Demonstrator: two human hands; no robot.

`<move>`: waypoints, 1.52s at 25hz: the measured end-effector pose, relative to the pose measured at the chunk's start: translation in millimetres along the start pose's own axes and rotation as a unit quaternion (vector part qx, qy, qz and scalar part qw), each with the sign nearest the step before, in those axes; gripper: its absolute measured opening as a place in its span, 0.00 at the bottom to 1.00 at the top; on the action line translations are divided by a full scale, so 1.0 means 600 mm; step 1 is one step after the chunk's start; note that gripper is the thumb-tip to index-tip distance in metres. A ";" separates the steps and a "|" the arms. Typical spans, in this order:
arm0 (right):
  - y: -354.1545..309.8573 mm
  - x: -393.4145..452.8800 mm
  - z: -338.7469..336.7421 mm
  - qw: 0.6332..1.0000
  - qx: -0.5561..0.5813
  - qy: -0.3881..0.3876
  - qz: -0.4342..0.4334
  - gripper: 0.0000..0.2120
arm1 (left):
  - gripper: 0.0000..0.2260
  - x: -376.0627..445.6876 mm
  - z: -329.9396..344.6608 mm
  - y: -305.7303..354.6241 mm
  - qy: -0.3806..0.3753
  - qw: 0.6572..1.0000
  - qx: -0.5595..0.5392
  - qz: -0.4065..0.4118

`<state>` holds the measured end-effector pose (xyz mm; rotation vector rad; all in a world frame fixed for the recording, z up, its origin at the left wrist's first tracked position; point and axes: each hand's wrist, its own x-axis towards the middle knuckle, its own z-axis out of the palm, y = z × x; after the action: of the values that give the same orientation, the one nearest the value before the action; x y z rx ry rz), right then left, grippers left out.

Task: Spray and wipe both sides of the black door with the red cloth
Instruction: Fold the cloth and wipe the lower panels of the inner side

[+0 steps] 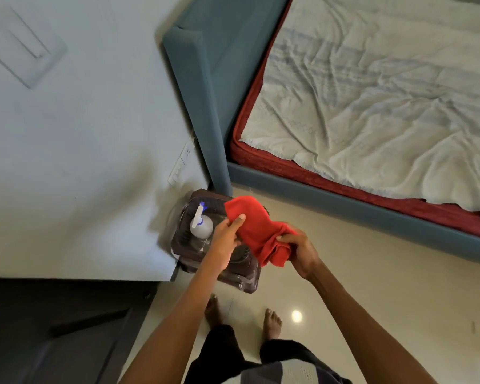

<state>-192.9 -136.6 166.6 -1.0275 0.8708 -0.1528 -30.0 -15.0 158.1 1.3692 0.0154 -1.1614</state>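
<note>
Head cam, mid-frame: both hands have the red cloth bunched between them. Left hand pinches its upper edge, right hand has fingers curled round the lower end. Spray bottle stands on a dark stool just left. Black door fills the lower left.

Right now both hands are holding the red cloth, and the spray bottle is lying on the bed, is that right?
Not quite. Both the left hand and right hand do hold the red cloth, but the spray bottle is not on the bed. The head view shows it on the dark stool by the wall.
</note>
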 end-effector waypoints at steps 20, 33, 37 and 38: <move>-0.048 0.051 0.010 0.690 -0.627 -0.348 -0.101 0.23 | 0.08 -0.201 -0.061 -0.018 0.150 0.943 0.277 0.110; 0.005 0.127 0.088 0.922 -0.330 -0.169 -0.111 0.15 | 0.08 -0.201 -0.059 -0.197 0.337 0.933 -0.112 0.059; 0.040 0.182 0.139 0.862 -0.465 -0.139 -0.149 0.13 | 0.09 -0.146 -0.080 -0.234 0.370 0.917 -0.151 0.022; 0.048 0.198 0.156 0.842 -0.499 -0.142 -0.150 0.12 | 0.10 -0.129 -0.088 -0.240 0.377 0.913 -0.156 0.012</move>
<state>-56.7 -115.6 97.9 -2.1097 0.4729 0.2266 -128.4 104.6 84.0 1.4398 0.7072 -0.5161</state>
